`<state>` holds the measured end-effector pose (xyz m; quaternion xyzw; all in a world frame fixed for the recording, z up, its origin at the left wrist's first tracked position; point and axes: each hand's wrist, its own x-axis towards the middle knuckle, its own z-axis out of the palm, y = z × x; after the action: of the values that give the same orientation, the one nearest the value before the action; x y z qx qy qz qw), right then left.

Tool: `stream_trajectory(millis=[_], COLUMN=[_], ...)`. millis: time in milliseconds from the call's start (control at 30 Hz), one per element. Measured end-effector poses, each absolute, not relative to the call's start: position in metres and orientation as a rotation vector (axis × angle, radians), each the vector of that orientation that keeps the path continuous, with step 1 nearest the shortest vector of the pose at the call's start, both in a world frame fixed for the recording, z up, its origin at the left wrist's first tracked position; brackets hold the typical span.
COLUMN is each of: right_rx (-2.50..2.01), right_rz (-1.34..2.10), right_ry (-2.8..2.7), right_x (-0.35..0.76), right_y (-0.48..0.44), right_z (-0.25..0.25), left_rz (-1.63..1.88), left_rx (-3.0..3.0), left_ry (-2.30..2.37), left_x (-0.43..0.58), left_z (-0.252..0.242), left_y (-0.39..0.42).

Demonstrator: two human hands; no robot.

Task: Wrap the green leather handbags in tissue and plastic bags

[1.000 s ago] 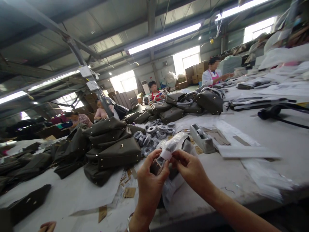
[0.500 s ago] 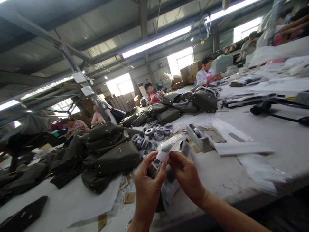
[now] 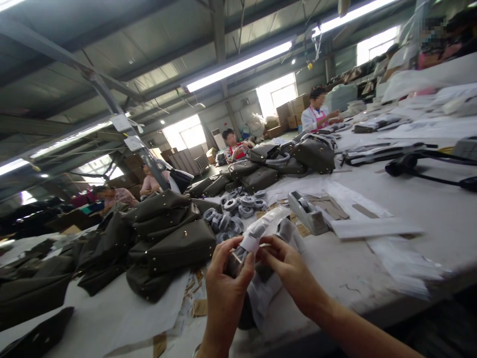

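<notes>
My left hand (image 3: 224, 291) is closed around a small dark metal-edged bag fitting (image 3: 235, 260) wrapped in white paper (image 3: 261, 228). My right hand (image 3: 288, 271) pinches the same wrapped piece from the right, fingers pressed together at the paper's lower end. Both hands hover over the near edge of the white worktable (image 3: 410, 199), above crumpled clear plastic (image 3: 264, 293). A pile of dark olive handbags (image 3: 167, 238) lies just to the left of my hands.
Rolls of tape (image 3: 238, 206) and a tape dispenser (image 3: 307, 213) sit behind my hands. More olive bags (image 3: 298, 156) lie farther back. Cardboard tags (image 3: 199, 306) are scattered near the front. Other people (image 3: 316, 112) work along the table. Black straps (image 3: 410, 161) lie at the right.
The view shifted slightly left and down. My hands stayed together on the wrapped piece, the fingers reworking the paper a little.
</notes>
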<state>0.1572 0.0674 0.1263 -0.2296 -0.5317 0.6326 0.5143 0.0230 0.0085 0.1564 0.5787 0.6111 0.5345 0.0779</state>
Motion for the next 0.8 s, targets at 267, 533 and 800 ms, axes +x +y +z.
stream_trajectory(millis=[267, 533, 800], right_rx=[-0.399, -0.452, -0.372], right_rz=[1.811, 1.835, 1.802], right_ry=[-0.927, -0.904, -1.204], right_x=[0.157, 0.150, 0.164], right_y=[0.046, 0.060, 0.087], right_z=[0.147, 0.151, 0.138], left_rz=[1.705, 1.712, 1.934], left_rx=[1.888, 2.073, 1.734], left_ry=[1.810, 1.939, 1.900], left_x=[0.043, 0.041, 0.015], left_z=[0.148, 0.128, 0.097], left_y=[0.006, -0.008, -0.019])
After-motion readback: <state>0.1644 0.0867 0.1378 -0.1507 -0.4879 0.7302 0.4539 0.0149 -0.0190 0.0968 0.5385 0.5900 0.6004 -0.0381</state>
